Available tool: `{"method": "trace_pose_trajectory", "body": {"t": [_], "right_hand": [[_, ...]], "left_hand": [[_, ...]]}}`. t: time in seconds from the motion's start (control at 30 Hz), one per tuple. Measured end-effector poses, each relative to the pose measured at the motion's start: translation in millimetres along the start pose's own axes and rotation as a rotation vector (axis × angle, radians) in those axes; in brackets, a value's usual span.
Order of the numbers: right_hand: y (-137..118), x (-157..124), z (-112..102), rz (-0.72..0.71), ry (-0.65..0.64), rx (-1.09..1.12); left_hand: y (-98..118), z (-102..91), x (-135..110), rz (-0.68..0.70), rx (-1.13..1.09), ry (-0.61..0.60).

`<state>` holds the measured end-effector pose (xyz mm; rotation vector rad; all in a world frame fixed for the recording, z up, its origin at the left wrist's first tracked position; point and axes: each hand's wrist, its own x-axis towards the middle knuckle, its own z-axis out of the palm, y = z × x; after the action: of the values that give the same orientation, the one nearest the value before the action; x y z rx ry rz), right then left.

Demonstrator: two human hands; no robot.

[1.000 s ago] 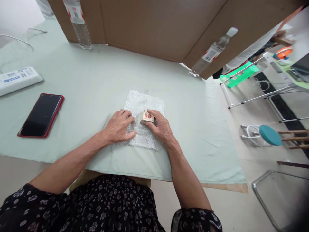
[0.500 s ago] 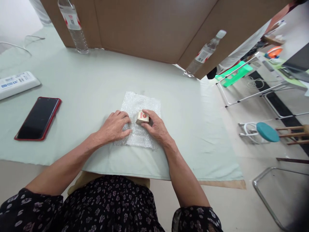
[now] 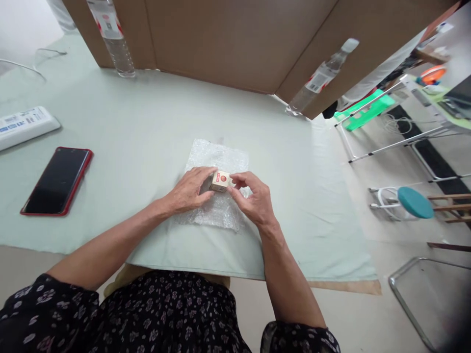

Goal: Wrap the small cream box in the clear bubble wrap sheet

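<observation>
A small cream box with a red mark (image 3: 220,181) sits over a sheet of bubble wrap (image 3: 217,162) spread on the pale green tablecloth (image 3: 147,122). My left hand (image 3: 189,189) grips the box from its left side with curled fingers. My right hand (image 3: 253,198) pinches the box's right end between thumb and fingers. Both hands rest above the near half of the bubble wrap.
A red-cased phone (image 3: 57,180) lies face up at the left, with a white flat pack (image 3: 24,125) behind it. Two water bottles (image 3: 112,37) (image 3: 318,78) stand against a brown cardboard wall (image 3: 235,39). A teal stool (image 3: 414,202) and metal frames stand to the right.
My left hand has moved off the bubble wrap onto the box. The box has lifted slightly and is now held between both hands.
</observation>
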<state>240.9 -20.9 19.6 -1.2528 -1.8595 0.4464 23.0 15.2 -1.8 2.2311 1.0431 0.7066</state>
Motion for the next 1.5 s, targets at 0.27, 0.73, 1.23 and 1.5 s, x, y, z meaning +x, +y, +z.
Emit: {"method": "trace_pose_trajectory", "body": {"t": [0.27,0.73,1.23,1.5], "right_hand": [[-16.2,-2.0,-13.6,0.086,-0.516,-0.032],[-28.8,-5.2,0.8,-0.057,-0.752,-0.306],[-34.7,-8.2,0.1,-0.082,-0.769,-0.284],[-34.8,-10.8,10.5,-0.096,-0.688,-0.302]], "left_hand": [[-7.3,1.1,4.3,-0.046,-0.091,0.037],[5.0,1.0,4.6,-0.122,-0.029,0.094],[2.6,-1.7,2.4,-0.103,-0.042,0.074],[-1.1,0.9,2.1,-0.098,-0.060,0.087]]}}
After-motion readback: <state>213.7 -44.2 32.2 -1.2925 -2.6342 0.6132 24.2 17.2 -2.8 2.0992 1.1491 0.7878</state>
